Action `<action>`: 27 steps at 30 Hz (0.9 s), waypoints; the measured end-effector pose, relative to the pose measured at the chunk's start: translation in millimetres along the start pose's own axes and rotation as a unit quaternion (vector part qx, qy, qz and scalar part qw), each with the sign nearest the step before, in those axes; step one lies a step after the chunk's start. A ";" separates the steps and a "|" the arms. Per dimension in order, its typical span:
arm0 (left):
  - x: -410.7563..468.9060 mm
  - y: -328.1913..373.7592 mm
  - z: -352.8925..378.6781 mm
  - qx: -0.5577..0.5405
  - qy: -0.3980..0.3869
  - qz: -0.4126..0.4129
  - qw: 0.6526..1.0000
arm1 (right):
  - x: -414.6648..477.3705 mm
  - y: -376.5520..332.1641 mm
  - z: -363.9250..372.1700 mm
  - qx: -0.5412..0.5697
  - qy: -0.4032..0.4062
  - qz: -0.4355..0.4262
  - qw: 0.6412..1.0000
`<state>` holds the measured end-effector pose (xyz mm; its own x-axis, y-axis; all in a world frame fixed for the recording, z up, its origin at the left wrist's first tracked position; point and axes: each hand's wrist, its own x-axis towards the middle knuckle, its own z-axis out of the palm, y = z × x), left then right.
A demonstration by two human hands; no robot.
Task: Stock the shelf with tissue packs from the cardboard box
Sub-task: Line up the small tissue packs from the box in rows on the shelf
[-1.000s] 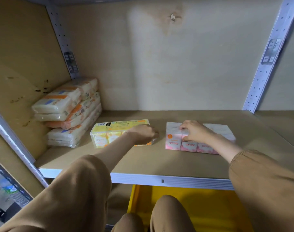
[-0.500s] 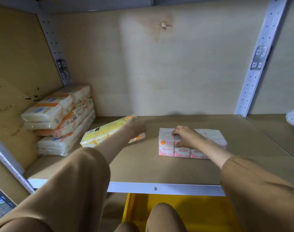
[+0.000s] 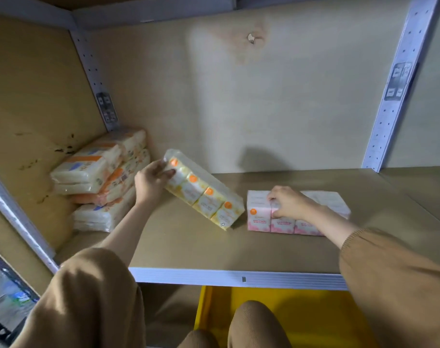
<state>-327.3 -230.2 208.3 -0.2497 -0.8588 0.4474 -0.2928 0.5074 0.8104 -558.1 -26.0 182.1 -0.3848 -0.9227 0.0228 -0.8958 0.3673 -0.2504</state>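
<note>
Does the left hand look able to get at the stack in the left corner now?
Probably yes: the stack lies close beside the left hand, nothing between. But that hand grips the yellow pack, so it is not free.

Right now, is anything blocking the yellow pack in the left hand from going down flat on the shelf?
Nothing visible lies under it. The left hand grips the yellow pack tilted, low end by the pink pack, which the right hand holds; that neighbour is the only tight spot. The stack stands clear to the left.
</note>
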 end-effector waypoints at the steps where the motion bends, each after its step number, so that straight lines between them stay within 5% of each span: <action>1: -0.7 -9.0 -6.1 0.005 -0.009 -0.011 1.000 | -0.7 -0.6 -0.1 0.003 0.001 0.000 1.000; 8: -17.2 -52.1 -32.3 0.159 -0.062 -0.092 0.981 | 0.9 -0.7 0.5 0.004 0.012 0.000 1.000; 12: -21.3 -58.0 -26.3 0.302 -0.168 -0.169 0.923 | -1.7 -1.1 -2.6 -0.006 -0.004 -0.002 1.000; 19: -44.4 -23.4 5.9 0.411 -0.242 0.120 0.871 | -14.1 3.3 -0.7 -0.073 0.021 0.043 0.996; 22: -55.9 -26.2 26.9 0.417 -0.278 0.159 0.850 | -15.3 5.8 7.3 -0.099 0.015 0.046 0.994; 27: -44.3 -40.6 46.4 0.394 -0.237 0.136 0.878 | 1.7 7.5 17.0 -0.103 0.035 0.035 0.993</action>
<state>-347.2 -209.4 138.0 -0.7101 -0.6670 0.2256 -0.6635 0.7411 0.1024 -561.6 -26.8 163.8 -0.4557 -0.8864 0.0814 -0.8901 0.4529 -0.0509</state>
